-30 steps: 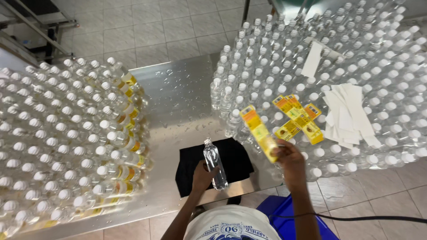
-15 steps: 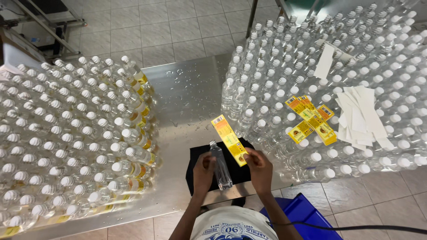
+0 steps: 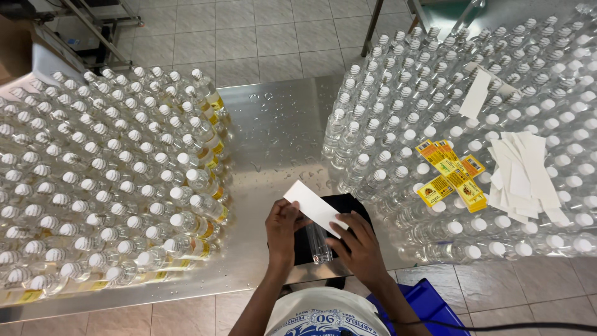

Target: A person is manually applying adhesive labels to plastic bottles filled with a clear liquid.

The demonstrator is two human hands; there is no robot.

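A clear plastic bottle [image 3: 318,242] lies on a black pad [image 3: 354,208] at the near edge of the steel table [image 3: 273,130]. Over it I hold a label strip [image 3: 311,205], white backing side up. My left hand [image 3: 283,231] pinches the strip's left end. My right hand [image 3: 359,250] grips its right end, with fingers next to the bottle. More yellow labels [image 3: 451,179] lie on top of the bottle caps to the right, beside a heap of white backing strips [image 3: 521,177].
Many upright clear bottles with white caps crowd the table's left side [image 3: 106,186], several with yellow labels, and its right side [image 3: 435,93]. Water drops dot the bare steel between them. A blue crate [image 3: 423,302] sits on the tiled floor by my right arm.
My right hand brought a yellow label from the pile on the right over to the bottle. The label now shows its white back, and both hands hold it.
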